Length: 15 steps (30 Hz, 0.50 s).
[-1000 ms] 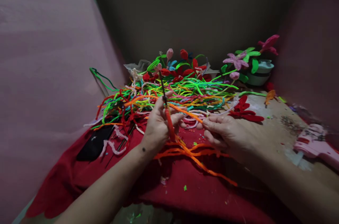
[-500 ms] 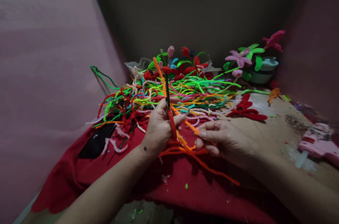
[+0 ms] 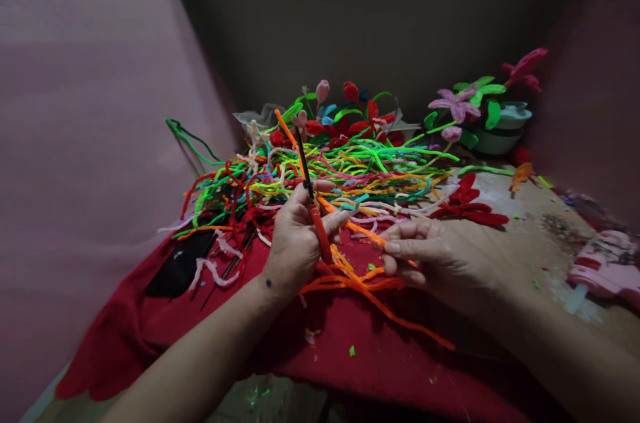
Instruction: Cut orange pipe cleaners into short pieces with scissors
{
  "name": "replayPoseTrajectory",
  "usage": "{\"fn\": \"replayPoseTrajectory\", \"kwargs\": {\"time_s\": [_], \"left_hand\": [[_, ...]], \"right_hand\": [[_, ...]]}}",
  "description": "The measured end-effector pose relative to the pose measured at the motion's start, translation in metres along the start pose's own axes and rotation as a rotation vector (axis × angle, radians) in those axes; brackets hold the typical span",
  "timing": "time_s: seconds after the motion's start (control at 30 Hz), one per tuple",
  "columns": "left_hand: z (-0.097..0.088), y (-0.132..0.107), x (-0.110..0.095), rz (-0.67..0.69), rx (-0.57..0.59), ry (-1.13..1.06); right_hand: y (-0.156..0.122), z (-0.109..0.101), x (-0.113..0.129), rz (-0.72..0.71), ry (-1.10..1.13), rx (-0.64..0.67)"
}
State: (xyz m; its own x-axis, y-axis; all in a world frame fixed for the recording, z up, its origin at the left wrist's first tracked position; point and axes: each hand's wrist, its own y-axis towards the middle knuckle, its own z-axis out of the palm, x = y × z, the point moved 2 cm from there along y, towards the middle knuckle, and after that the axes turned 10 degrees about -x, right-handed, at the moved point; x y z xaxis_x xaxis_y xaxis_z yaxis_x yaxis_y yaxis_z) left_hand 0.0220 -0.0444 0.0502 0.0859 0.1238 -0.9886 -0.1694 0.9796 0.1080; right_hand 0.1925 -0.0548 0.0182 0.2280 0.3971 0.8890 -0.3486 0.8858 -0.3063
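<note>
My left hand (image 3: 301, 229) is closed around scissors (image 3: 320, 231) with red handles and dark blades that point up and away. An orange pipe cleaner (image 3: 363, 232) runs behind the blades and slants down to my right hand (image 3: 423, 253). Thumb and fingertips of that hand pinch its near end. Whether the blades touch the pipe cleaner I cannot tell. Below both hands, more orange pipe cleaners (image 3: 385, 308) lie crossed on the red cloth (image 3: 350, 356). Behind them spreads a heap of pipe cleaners (image 3: 340, 173) in green, yellow, red and pink.
Fuzzy flowers (image 3: 345, 123) stand behind the heap. A pale pot (image 3: 503, 129) with pink flowers is at the back right, a red flower piece (image 3: 470, 203) in front. A pink glue gun (image 3: 603, 263) lies far right, a black phone (image 3: 183, 263) left. Pink walls rise on both sides.
The scissors and the upper end of the orange pipe cleaner have tilted to the left. My right hand has shifted slightly right, still pinching the pipe cleaner.
</note>
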Motion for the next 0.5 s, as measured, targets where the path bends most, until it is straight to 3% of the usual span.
{"fn": "replayPoseTrajectory", "kwargs": {"time_s": [0.13,0.27,0.33,0.5], "left_hand": [[0.0007,0.0026,0.0017,-0.034,0.035,0.022],[-0.0015,0.0038,0.0030,-0.083,0.158,0.156],[-0.0051,0.0029,0.0015,0.022,0.188,0.300],[-0.0084,-0.0057,0.0041,0.503,0.326,0.964]], "right_hand": [[-0.0072,0.0070,0.0065,0.014,0.007,-0.136],[-0.0095,0.0087,0.0094,-0.048,-0.056,-0.286],[-0.0075,0.0064,0.0096,-0.092,-0.099,-0.331],[-0.0002,-0.0008,0.0088,-0.169,-0.117,-0.341]]}}
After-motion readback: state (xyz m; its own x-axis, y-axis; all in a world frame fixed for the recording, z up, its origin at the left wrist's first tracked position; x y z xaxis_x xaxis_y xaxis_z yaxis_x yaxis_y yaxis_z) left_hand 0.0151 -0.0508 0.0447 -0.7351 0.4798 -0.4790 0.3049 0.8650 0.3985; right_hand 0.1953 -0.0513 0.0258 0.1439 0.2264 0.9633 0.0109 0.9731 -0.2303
